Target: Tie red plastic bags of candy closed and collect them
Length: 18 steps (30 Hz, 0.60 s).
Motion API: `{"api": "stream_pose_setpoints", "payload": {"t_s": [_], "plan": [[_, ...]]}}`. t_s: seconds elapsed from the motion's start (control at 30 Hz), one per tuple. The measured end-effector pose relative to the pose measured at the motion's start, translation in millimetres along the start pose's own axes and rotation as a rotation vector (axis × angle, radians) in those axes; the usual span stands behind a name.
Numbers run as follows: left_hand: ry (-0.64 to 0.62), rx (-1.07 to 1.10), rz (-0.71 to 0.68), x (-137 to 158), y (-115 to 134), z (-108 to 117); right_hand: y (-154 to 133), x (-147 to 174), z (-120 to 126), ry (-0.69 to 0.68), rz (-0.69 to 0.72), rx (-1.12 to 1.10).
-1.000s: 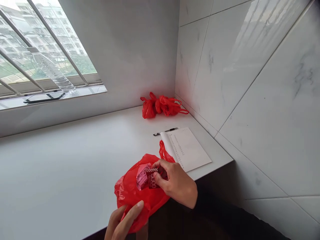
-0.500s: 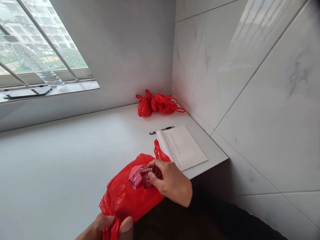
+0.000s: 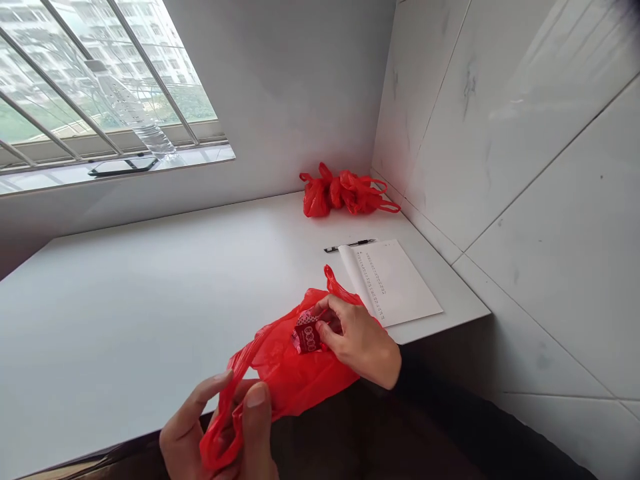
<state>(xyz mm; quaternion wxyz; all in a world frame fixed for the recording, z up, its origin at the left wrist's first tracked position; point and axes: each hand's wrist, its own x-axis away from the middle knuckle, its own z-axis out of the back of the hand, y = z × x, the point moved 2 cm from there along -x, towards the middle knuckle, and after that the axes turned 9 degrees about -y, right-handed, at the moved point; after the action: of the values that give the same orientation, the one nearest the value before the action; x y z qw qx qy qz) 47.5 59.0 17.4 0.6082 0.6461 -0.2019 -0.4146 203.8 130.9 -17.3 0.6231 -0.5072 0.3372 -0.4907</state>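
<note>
My left hand (image 3: 215,427) grips a handle of a thin red plastic bag (image 3: 295,387) at the table's front edge. The handle loops round its fingers. In my right hand (image 3: 360,340) a small dark red packet (image 3: 307,337) with pale printed characters and a dotted band is pinched between thumb and fingers. The packet is at the bag's mouth, against the red film. A bit of pink foil-like wrapping (image 3: 295,341) shows beside the packet. The bag's other handle (image 3: 330,277) sticks up behind my right hand. What lies deeper in the bag is hidden.
An open notebook (image 3: 410,287) with handwriting lies right of the bag on the white table (image 3: 150,300), a black pen (image 3: 350,245) behind it. Tied red bags (image 3: 345,193) sit in the far corner. A clear bottle (image 3: 135,117) and a dark flat device (image 3: 123,167) are on the windowsill.
The view has shifted, so things sit farther right. My left hand has raised and spread the bag's handle. The dark red packet now covers most of the pink wrapping.
</note>
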Motion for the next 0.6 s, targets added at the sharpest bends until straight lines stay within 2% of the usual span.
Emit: {"api": "stream_pose_setpoints", "payload": {"t_s": [0.07,0.13,0.2,0.37,0.5,0.6], "plan": [[-0.064,0.022,-0.139,-0.2,-1.5,1.2,-0.3,-0.5,0.3,-0.002,-0.007,0.02],[-0.207,-0.03,-0.251,0.1,-2.9,3.6,-2.3,-0.1,1.6,-0.002,-0.004,0.023],[-0.347,-0.087,-0.259,0.4,-5.4,6.4,-5.5,1.3,3.0,0.002,-0.003,0.011],[-0.58,-0.243,-0.044,-1.6,-13.3,3.5,-12.6,8.8,6.7,-0.005,-0.035,-0.083],[-0.632,-0.382,0.131,-4.3,-20.1,-5.6,-15.4,12.7,8.9,-0.063,-0.024,-0.302],[-0.689,-0.318,0.262,-5.2,-24.3,-10.3,-14.7,12.9,8.9,-0.114,-0.003,-0.439]]}}
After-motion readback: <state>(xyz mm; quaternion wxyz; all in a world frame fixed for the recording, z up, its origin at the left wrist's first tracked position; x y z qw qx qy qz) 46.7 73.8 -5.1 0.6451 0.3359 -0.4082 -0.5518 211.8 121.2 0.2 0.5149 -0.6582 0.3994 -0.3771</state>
